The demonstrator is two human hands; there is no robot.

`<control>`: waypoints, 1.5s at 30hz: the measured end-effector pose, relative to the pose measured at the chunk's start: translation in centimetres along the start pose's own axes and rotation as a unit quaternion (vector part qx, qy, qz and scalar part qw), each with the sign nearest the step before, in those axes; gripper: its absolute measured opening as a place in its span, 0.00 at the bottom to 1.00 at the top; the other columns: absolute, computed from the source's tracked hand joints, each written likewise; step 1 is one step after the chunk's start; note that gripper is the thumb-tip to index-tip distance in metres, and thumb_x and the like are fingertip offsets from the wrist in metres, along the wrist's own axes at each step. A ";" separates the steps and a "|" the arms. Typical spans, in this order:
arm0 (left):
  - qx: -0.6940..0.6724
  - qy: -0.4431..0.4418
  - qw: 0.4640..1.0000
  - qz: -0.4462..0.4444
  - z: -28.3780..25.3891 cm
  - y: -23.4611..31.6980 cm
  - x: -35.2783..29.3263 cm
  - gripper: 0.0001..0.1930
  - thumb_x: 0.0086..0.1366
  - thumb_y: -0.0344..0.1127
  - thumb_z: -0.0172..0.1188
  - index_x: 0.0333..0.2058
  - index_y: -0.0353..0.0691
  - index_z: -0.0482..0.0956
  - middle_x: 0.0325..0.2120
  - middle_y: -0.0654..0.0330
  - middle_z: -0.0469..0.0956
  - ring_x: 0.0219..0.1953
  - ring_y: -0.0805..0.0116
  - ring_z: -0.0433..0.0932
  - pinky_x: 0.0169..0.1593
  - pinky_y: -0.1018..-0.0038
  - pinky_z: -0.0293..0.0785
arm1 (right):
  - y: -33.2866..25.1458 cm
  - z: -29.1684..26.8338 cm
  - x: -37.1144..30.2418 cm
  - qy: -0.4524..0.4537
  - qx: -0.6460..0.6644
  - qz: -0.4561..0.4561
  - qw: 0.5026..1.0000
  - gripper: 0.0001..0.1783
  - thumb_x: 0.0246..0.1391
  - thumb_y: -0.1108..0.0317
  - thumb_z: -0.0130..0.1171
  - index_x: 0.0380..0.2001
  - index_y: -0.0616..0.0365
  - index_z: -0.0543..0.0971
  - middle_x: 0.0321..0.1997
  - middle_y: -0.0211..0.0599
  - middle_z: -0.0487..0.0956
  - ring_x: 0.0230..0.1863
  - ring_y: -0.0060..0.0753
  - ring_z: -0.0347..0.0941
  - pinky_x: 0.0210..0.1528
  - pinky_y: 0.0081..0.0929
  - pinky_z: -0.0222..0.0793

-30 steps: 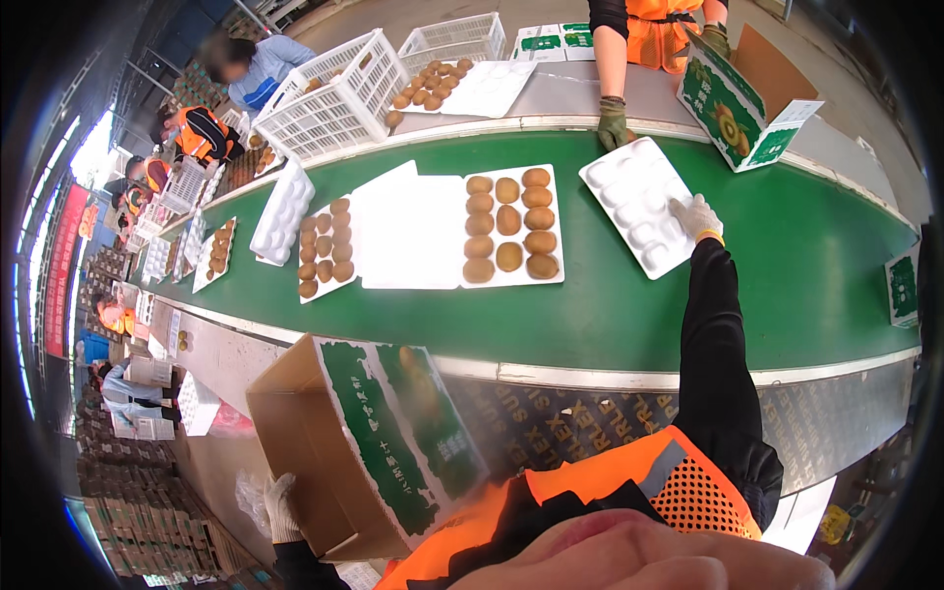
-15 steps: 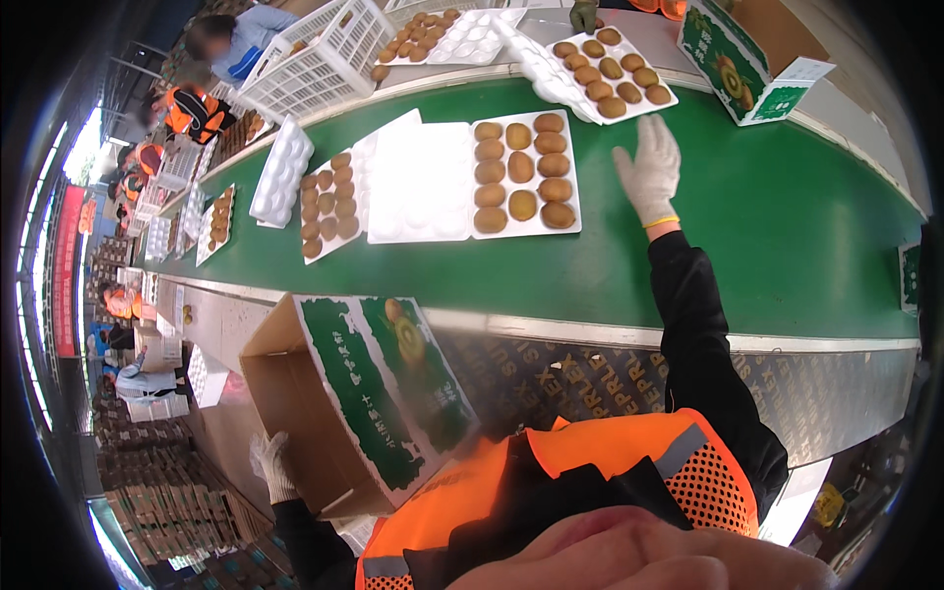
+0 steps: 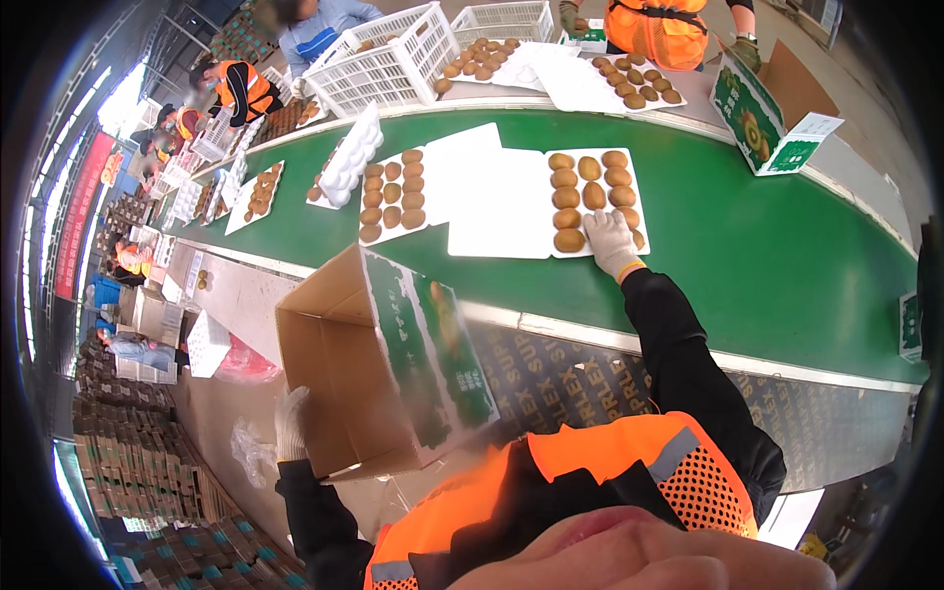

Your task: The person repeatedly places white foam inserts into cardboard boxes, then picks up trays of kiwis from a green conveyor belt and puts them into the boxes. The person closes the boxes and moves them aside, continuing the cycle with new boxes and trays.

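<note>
My gloved left hand (image 3: 292, 425) is closed on the edge of a green and white cardboard box (image 3: 433, 344), tilted with its brown open side facing left. On the green conveyor belt, my gloved right hand (image 3: 612, 241) is curled over the near end of a white tray (image 3: 641, 202) of kiwifruit (image 3: 564, 197). Its fingers press down where the middle row's near fruit sits; that fruit and the fingertips are hidden. Joined to this tray on the left is a blank white tray half (image 3: 501, 211). Another filled tray (image 3: 391, 197) lies beyond it.
A moulded white tray (image 3: 354, 157) stands tilted on the green belt (image 3: 747, 256). Across it are white plastic crates (image 3: 383, 64), another kiwifruit tray (image 3: 639, 84) and an open green box (image 3: 762, 128). Co-workers in orange vests (image 3: 657, 29) stand at the far side.
My right hand has come down and left, from open above the belt onto the tray. My left hand still holds the box, which has shifted up and right in view.
</note>
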State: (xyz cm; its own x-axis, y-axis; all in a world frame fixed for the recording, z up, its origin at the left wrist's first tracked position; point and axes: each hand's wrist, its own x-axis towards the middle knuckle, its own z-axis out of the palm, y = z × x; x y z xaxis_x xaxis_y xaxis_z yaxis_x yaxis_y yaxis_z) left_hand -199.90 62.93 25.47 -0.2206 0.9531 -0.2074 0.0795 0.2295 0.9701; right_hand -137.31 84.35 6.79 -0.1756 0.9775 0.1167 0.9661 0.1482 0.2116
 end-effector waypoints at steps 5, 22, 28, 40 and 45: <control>0.039 0.022 0.999 0.029 -0.9 -2.0 1.8 0.18 0.70 0.29 0.55 0.57 0.32 0.73 0.46 0.59 0.79 0.46 0.72 0.77 0.53 0.75 0.73 | 2.4 -1.4 -7.5 -0.049 0.003 -0.017 0.999 0.18 0.53 0.70 0.60 0.48 0.54 0.71 0.49 0.39 0.74 0.53 0.40 0.73 0.61 0.37 0.61; 0.033 -0.006 0.998 0.055 1.0 1.4 0.9 0.22 0.68 0.29 0.55 0.61 0.32 0.73 0.47 0.62 0.80 0.48 0.73 0.76 0.55 0.75 0.72 | -15.3 -9.9 7.7 -0.200 -0.013 -0.291 0.936 0.28 0.63 0.38 0.47 0.40 0.45 0.88 0.43 0.33 0.85 0.53 0.41 0.77 0.68 0.50 0.52; 0.022 0.010 0.999 0.031 -0.6 1.9 -0.7 0.16 0.69 0.31 0.57 0.53 0.34 0.77 0.44 0.63 0.80 0.45 0.74 0.77 0.53 0.76 0.73 | -5.2 -21.3 2.4 -0.143 -0.080 -0.198 0.966 0.22 0.58 0.47 0.53 0.30 0.50 0.88 0.31 0.34 0.86 0.34 0.40 0.83 0.42 0.43 0.69; 0.096 0.009 0.995 0.015 -0.6 2.9 1.2 0.20 0.68 0.32 0.57 0.57 0.34 0.74 0.43 0.61 0.80 0.43 0.71 0.77 0.51 0.73 0.75 | 17.9 0.2 -12.4 -0.056 0.463 0.396 0.791 0.35 0.56 0.43 0.65 0.47 0.70 0.81 0.36 0.45 0.83 0.38 0.41 0.79 0.45 0.36 0.74; 0.372 -0.010 0.922 0.112 -1.6 3.8 -1.4 0.16 0.72 0.31 0.47 0.54 0.39 0.77 0.47 0.53 0.79 0.50 0.57 0.76 0.56 0.63 0.72 | 13.1 -3.8 -13.9 0.015 0.796 0.324 0.511 0.26 0.67 0.53 0.59 0.53 0.67 0.79 0.39 0.32 0.79 0.35 0.23 0.75 0.37 0.25 0.75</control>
State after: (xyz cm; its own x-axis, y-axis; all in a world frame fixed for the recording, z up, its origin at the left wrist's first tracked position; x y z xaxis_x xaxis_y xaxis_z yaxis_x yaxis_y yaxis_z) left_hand -200.81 62.19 29.59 -0.0997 0.9948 -0.0223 0.7664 0.0910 0.6359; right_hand -122.96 72.13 11.58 0.2990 0.8992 -0.3193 -0.2509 -0.2488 -0.9355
